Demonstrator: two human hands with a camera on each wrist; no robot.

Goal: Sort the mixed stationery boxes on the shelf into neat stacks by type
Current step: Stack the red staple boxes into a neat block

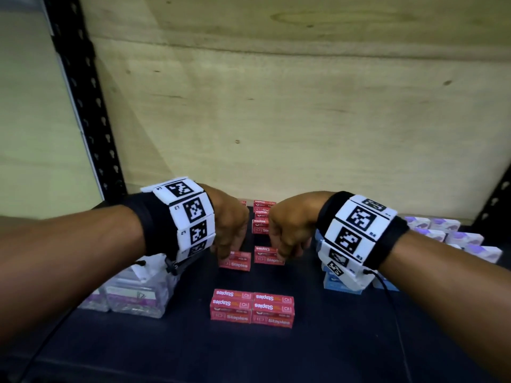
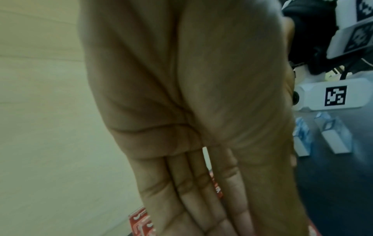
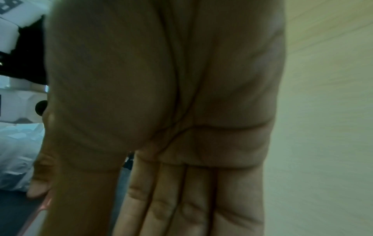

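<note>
Both hands reach down onto red staple boxes on the dark shelf point(image 1: 359, 341): the left hand point(image 1: 231, 226) on one box point(image 1: 235, 261), the right hand point(image 1: 289, 229) on another point(image 1: 268, 257). Fingers look straight, maybe pinching; I cannot tell. A loose hold could drop a box onto the neat stack point(image 1: 251, 308) and knock it crooked
</note>
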